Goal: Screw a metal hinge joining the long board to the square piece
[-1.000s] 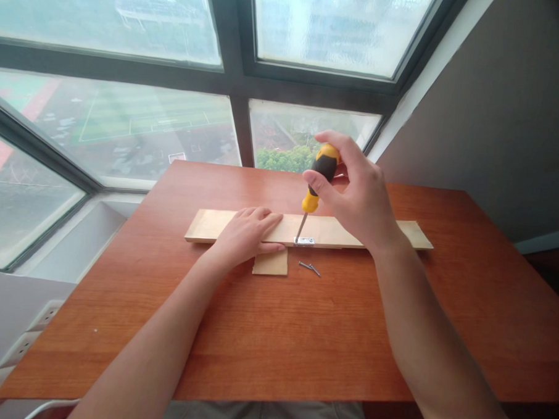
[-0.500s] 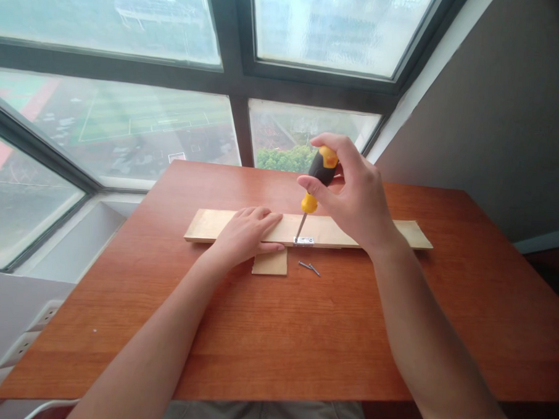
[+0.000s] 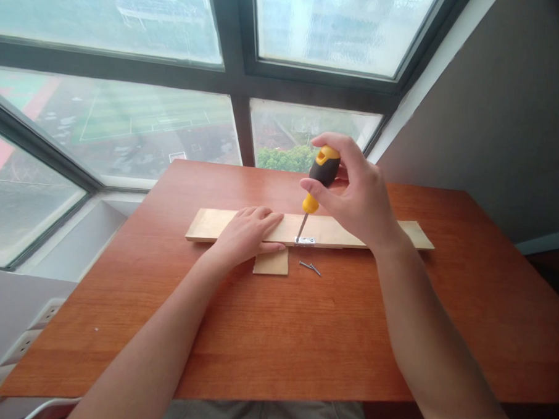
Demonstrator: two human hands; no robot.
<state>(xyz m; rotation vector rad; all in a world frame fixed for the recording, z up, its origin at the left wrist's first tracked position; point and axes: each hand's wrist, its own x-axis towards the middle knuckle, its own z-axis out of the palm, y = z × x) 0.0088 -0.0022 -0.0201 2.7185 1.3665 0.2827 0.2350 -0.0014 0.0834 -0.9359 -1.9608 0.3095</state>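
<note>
My right hand is closed around the black-and-yellow handle of a screwdriver. Its shaft slants down, and the tip meets the left end of a small silver metal plate at the near edge of a long pale wooden board. Across the board, left of the plate, lies my left hand, fingers on top and thumb along the near edge, gripping it. A small square piece of wood sticks out toward me below that thumb. Whether a screw sits under the tip is too small to tell.
A few loose screws lie on the brown wooden table just in front of the board. Large windows rise behind the table. A grey wall stands to the right, and power sockets are at lower left.
The screwdriver handle has turned slightly in my right hand, while its tip stays on the metal plate. My left hand keeps its place on the board.
</note>
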